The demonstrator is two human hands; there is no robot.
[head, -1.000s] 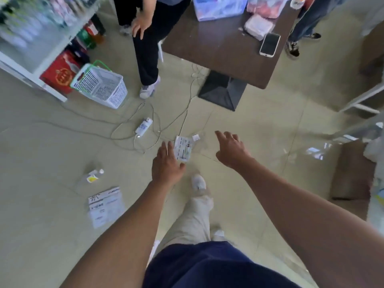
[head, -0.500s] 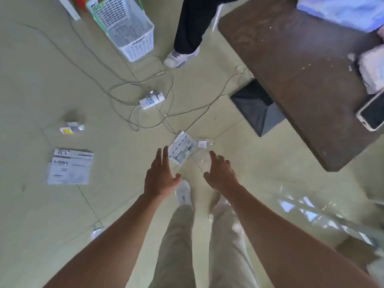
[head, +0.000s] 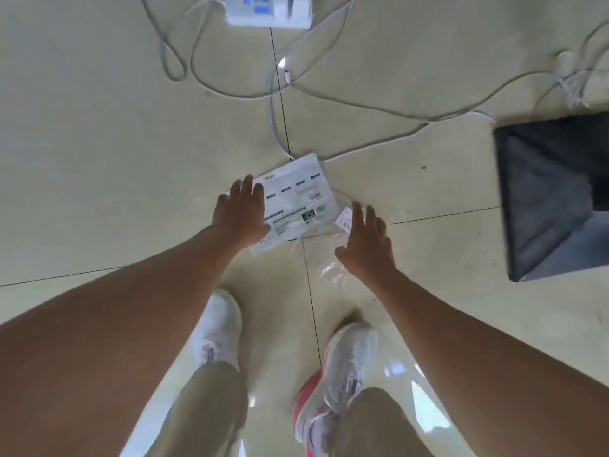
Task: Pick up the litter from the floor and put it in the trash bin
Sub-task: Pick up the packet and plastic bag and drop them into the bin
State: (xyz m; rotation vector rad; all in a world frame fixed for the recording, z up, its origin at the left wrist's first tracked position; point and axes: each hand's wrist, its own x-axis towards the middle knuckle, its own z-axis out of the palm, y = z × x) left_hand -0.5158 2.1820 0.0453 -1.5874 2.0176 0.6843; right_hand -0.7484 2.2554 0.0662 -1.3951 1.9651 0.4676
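Left hand: my left hand (head: 242,214) reaches down at the centre of the frame, fingers spread and released, grasping nothing; its palm side overlaps the left edge of the printed packet, though I cannot tell whether it touches.

Right hand: my right hand (head: 367,244) hangs just right of centre, fingers splayed and released, grasping nothing, over a crumpled clear wrapper.

Printed packet: a flat white packet (head: 298,201) with dark print lies on the floor at mid-frame, tilted, between my two hands.

Clear wrapper: a see-through plastic wrapper (head: 324,258) lies just below the packet, partly under my right hand; a small white label (head: 343,221) sits at its upper end, beside my right fingers.

Floor: pale glossy tiles (head: 99,159) with dark seams crossing near the litter.

Cables: white cords (head: 379,108) loop across the upper half of the frame, one running under the packet's top corner.

Power strip: a white strip (head: 268,11) sits at the top edge, centre.

Dark base: a black sloped stand (head: 543,199) fills the right edge.

Shoes: my white shoes (head: 219,328) stand at lower centre, the right one (head: 342,367) with a pink sole, just below the litter.
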